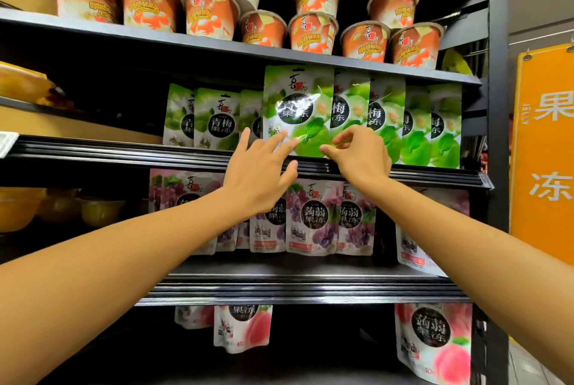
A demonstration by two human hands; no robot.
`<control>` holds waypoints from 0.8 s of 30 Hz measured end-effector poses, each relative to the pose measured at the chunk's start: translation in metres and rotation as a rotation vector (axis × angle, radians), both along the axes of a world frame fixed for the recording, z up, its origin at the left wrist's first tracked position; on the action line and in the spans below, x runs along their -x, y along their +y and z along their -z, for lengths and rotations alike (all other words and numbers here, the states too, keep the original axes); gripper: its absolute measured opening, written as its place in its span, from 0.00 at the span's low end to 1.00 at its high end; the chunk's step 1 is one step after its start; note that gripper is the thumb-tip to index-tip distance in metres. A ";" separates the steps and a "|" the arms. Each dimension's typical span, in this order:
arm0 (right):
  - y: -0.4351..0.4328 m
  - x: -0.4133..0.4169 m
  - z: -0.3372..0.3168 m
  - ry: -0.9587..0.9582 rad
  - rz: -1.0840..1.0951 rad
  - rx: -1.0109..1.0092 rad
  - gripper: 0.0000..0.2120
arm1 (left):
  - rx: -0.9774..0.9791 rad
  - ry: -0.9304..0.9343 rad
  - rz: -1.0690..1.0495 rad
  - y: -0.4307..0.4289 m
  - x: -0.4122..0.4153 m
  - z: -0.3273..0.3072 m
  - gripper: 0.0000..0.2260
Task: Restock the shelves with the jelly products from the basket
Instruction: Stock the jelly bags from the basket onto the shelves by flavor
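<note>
A green plum jelly pouch (296,98) stands upright at the front of the middle shelf (124,153), ahead of a row of like green pouches (416,126). My left hand (261,173) reaches up with straight fingers, and its fingertips touch the pouch's lower left. At the lower right edge of the pouch, my right hand (362,154) has its fingers bent, with the tips at the pouch. The basket is not in view.
Orange jelly cups (211,11) crowd the top shelf. Purple grape pouches (313,216) stand on the shelf below, pink peach pouches (435,344) lower still. An orange sign (543,142) hangs at the right beyond the black shelf post (497,105). Yellow bowls (62,207) sit at the left.
</note>
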State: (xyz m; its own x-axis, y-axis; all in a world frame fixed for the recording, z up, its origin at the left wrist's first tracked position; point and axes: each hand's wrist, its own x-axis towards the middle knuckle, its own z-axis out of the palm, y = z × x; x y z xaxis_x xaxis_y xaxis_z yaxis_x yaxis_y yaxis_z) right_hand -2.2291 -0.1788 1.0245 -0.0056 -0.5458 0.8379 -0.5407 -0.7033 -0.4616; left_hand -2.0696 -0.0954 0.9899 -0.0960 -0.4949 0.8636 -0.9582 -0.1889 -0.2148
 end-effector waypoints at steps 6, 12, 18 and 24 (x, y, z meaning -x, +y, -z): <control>0.016 0.002 0.030 -0.068 -0.044 0.116 0.08 | 0.165 0.038 0.193 0.009 0.003 0.013 0.17; 0.041 -0.001 0.068 -0.156 -0.301 0.034 0.05 | 0.308 0.301 0.476 0.035 0.003 0.048 0.11; 0.074 -0.009 0.152 -0.180 -0.621 -0.156 0.02 | 0.200 0.686 0.568 0.078 -0.012 0.139 0.08; 0.125 -0.015 0.330 -0.003 -0.687 -0.556 0.04 | -0.139 1.066 0.543 0.163 -0.044 0.306 0.10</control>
